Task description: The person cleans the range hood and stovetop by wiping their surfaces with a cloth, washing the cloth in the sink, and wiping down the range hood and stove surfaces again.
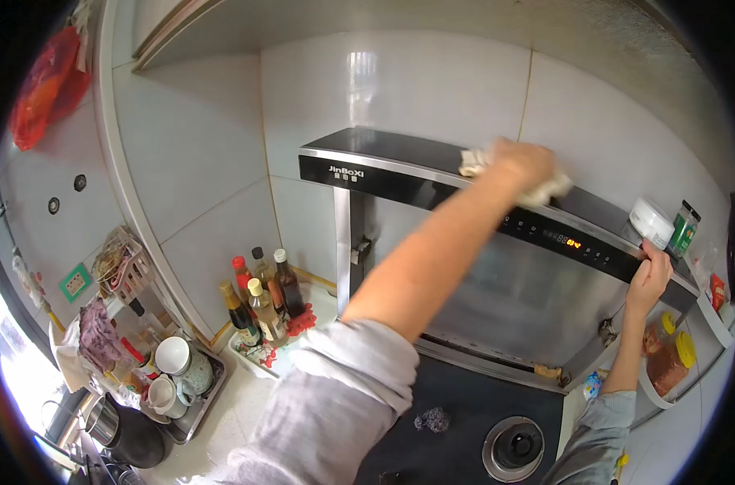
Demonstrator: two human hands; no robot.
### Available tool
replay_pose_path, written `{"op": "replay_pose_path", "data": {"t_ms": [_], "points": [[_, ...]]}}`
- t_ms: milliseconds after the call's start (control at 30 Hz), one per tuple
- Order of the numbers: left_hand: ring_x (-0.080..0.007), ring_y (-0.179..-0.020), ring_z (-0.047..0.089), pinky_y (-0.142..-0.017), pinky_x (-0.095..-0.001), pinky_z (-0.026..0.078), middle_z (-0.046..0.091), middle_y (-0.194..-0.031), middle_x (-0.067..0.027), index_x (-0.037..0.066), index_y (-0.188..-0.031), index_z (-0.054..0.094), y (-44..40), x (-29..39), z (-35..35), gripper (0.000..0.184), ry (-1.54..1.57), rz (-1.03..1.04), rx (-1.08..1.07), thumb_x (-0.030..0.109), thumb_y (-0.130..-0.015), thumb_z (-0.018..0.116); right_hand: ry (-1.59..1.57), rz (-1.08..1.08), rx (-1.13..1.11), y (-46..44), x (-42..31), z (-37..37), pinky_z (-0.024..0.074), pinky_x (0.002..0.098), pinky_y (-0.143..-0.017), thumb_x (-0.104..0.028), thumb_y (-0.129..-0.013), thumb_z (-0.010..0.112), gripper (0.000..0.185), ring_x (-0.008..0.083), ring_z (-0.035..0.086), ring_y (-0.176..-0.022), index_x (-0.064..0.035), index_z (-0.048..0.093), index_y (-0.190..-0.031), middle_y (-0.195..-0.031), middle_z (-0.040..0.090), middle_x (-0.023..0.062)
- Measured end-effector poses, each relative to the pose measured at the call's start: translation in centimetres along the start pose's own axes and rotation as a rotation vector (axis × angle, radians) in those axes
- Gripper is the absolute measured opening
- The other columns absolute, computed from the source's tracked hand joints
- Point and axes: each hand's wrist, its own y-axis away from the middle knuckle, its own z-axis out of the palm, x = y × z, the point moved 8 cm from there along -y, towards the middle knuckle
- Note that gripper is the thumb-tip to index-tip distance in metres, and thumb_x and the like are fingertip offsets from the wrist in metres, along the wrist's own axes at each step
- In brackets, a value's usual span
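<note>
My left hand [525, 166], blurred by motion, presses a pale, crumpled cloth [552, 191] onto the top of the range hood [384, 149]. The cloth bunches out on both sides of the fingers. My right hand [649, 279] grips the front edge of the hood near its right end. Its fingertips reach over the edge, right by a white tub [651, 223]; whether they touch the tub I cannot tell. Beside the tub stands a green-labelled jar [685, 229]. Lit orange digits glow on the hood's black front panel.
Below lies a black cooktop [464, 396] with a burner [514, 449] and a steel-wool scrubber [432, 419]. Sauce bottles [264, 307] crowd a tray at the left. Cups [173, 356] stand on a metal tray. Yellow-lidded jars [671, 364] fill a right-hand rack. A cabinet [384, 16] overhangs.
</note>
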Motion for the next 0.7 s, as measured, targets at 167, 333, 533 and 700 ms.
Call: {"op": "replay_pose_path", "data": {"t_ms": [167, 333, 533, 700], "points": [[-0.0263, -0.098, 0.063, -0.084, -0.0396, 0.045, 0.067, -0.104, -0.0087, 0.015, -0.102, 0.068, 5.7, -19.5, -3.3, 0.047, -0.221, -0.497, 0.047, 0.053, -0.087, 0.045, -0.021, 0.004, -0.06, 0.2, 1.2, 0.6, 0.0391, 0.035, -0.086, 0.0, -0.079, 0.043, 0.028, 0.0249, 0.057, -0.086, -0.0027, 0.063, -0.098, -0.086, 0.061, 0.0086], [-0.0279, -0.105, 0.06, -0.09, -0.0469, 0.043, 0.066, -0.106, -0.0111, 0.011, -0.11, 0.064, 12.4, -25.9, -6.9, 0.043, -0.365, -0.847, 0.137, 0.044, -0.089, 0.046, 0.058, -0.003, 0.001, -0.1, -0.3, 0.3, 0.0397, 0.036, -0.086, -0.001, -0.079, 0.044, 0.025, 0.0265, 0.057, -0.086, -0.0036, 0.063, -0.095, -0.087, 0.061, 0.0091], [-0.0337, -0.097, 0.062, -0.075, -0.0473, 0.049, 0.065, -0.106, -0.0144, 0.008, -0.108, 0.062, 21.2, -27.8, -8.4, 0.03, -0.116, -1.012, 0.558, 0.025, -0.085, 0.051, 0.033, 0.026, -0.005, -0.4, 0.0, 0.4, 0.0404, 0.0391, -0.083, -0.003, -0.079, 0.048, 0.017, 0.0261, 0.057, -0.088, -0.0068, 0.061, -0.089, -0.088, 0.062, 0.0067], [-0.0159, -0.076, 0.061, -0.065, -0.031, 0.051, 0.065, -0.085, -0.0028, 0.011, -0.09, 0.064, 31.8, -28.2, 1.2, 0.011, 1.229, -0.74, 0.657, 0.016, -0.083, 0.057, 0.08, -0.019, 0.045, 0.2, 1.1, 1.7, 0.0425, 0.0402, -0.079, -0.005, -0.08, 0.051, 0.015, 0.0263, 0.058, -0.088, -0.0073, 0.061, -0.091, -0.088, 0.062, 0.0063]]}}
